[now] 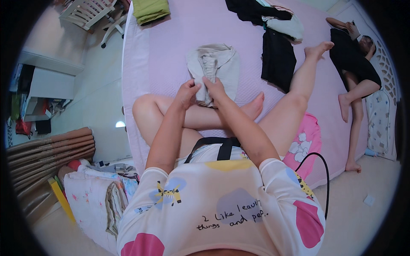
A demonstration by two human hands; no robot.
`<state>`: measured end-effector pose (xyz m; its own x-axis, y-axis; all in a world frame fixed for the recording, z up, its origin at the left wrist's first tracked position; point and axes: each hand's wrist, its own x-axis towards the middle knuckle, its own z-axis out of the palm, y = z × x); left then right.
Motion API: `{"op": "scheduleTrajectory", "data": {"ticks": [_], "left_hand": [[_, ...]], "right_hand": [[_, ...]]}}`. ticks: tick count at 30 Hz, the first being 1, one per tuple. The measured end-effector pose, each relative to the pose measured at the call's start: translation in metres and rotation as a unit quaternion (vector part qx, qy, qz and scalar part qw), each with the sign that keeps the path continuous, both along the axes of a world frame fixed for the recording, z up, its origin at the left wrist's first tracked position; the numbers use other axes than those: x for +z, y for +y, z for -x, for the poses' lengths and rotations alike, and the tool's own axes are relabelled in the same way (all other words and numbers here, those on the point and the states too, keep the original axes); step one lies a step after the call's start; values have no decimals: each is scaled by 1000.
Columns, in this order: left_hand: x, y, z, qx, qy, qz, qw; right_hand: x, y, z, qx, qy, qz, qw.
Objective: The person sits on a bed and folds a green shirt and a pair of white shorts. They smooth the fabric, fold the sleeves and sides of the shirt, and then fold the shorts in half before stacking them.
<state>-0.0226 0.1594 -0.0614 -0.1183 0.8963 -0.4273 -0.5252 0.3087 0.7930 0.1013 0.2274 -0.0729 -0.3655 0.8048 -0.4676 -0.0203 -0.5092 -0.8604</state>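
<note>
A light beige garment [229,68] with a gathered elastic part lies partly folded on the pink quilted bedcover, in front of my crossed leg. My left hand [188,92] pinches its near left edge between thumb and fingers. Close beside it, my right hand [215,90] grips the gathered part near the middle, thumb on top. The fabric's near end reaches my shin. Some fingers of both hands are hidden under or behind the cloth.
Black folded trousers [278,59] and a pile of clothes [283,25] lie ahead right. A green folded garment [151,11] is at the far left bed edge. A pink garment [304,144] lies by my right thigh. Another person [355,64] reclines at the right, holding a device.
</note>
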Motion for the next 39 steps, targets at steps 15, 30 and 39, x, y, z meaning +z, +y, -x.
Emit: {"op": "scheduleTrajectory", "data": {"ticks": [15, 30, 39], "left_hand": [[-7, -21, 103, 392, 68, 39, 917], [-107, 98, 25, 352, 332, 251, 838], [23, 140, -99, 52, 465, -95, 879]], "right_hand": [[-2, 72, -212, -161, 129, 18, 978], [-30, 70, -197, -132, 95, 67, 984], [-46, 69, -201, -147, 101, 61, 982]]}}
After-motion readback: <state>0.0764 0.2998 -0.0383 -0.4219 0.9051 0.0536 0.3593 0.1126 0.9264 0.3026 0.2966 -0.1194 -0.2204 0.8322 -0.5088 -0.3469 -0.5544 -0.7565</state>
